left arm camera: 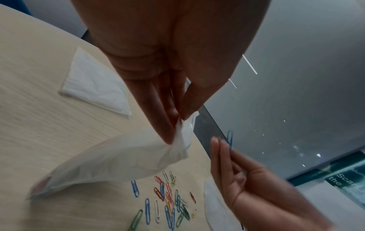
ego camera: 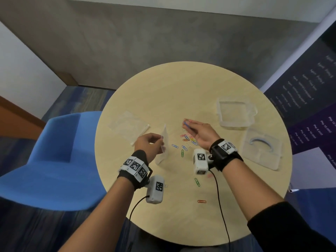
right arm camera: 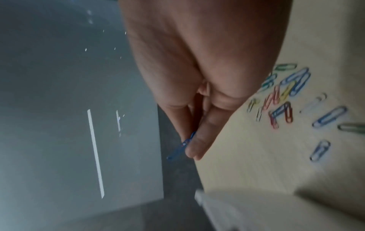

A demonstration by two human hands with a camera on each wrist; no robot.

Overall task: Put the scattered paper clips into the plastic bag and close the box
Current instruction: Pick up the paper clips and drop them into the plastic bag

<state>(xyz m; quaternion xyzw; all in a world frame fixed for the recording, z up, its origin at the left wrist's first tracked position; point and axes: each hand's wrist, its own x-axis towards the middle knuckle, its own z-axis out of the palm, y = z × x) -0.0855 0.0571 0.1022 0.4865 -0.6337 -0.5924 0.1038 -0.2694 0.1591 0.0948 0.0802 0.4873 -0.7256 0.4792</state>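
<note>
The right hand [ego camera: 198, 132] is pinching a blue paper clip [left arm camera: 229, 139] between thumb and fingertips [right arm camera: 194, 146], fingers drawn together around the wire, raised above the round table [ego camera: 181, 91]. The left hand [ego camera: 149, 144] is pinching the upper edge of the small plastic bag [left arm camera: 118, 157] between thumb and fingers, so the bag is hanging down with its lower end resting on the tabletop, just left of the scattered paper clips [ego camera: 187, 140]. Whether the bag's mouth is gaping open cannot be told.

The clip is likely handling as light, stiff and slick, best taken across its flat sides. The bag is probably limp and thin, so gripping one lip near the opening should be keeping it accessible. A few stray clips are lying nearer the person.

The open clear box [ego camera: 234, 113] and its lid [ego camera: 261, 148] are sitting to the right, and a second flat bag [ego camera: 128, 126] is lying to the left.
</note>
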